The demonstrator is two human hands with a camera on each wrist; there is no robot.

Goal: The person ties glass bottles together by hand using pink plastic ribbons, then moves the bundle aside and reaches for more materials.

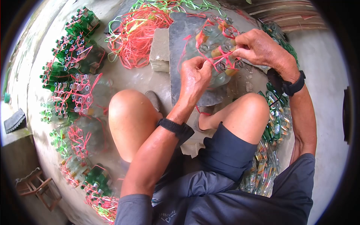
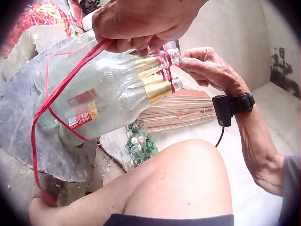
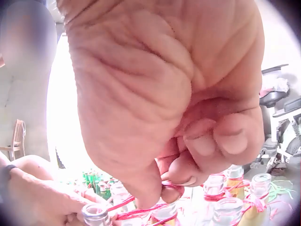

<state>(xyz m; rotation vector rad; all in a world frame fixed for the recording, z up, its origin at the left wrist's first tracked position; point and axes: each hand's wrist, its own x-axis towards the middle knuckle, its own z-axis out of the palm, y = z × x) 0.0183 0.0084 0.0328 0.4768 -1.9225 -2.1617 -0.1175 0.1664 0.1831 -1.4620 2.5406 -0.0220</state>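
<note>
A cluster of clear glass bottles (image 2: 110, 110) with gold neck labels leans on a grey slab in front of me, mouths tilted toward me. Red plastic twine (image 2: 70, 82) loops around the bodies and winds between the necks. My left hand (image 1: 195, 77) grips the twine at the near side of the necks, and a long strand trails down from it in the left wrist view. At the far right necks, my right hand (image 1: 257, 47) pinches the twine between thumb and curled fingers. Seen in the right wrist view, its palm (image 3: 136, 89) hides part of the bottle mouths.
The slab (image 1: 177, 48) rests beside a concrete block (image 1: 160, 50). Behind them lies a tangled pile of red twine (image 1: 140, 32). Tied green bottles (image 1: 80, 48) line the left; more loose bottles (image 1: 276, 120) lie by my right knee. A wooden stool (image 1: 39, 187) stands lower left.
</note>
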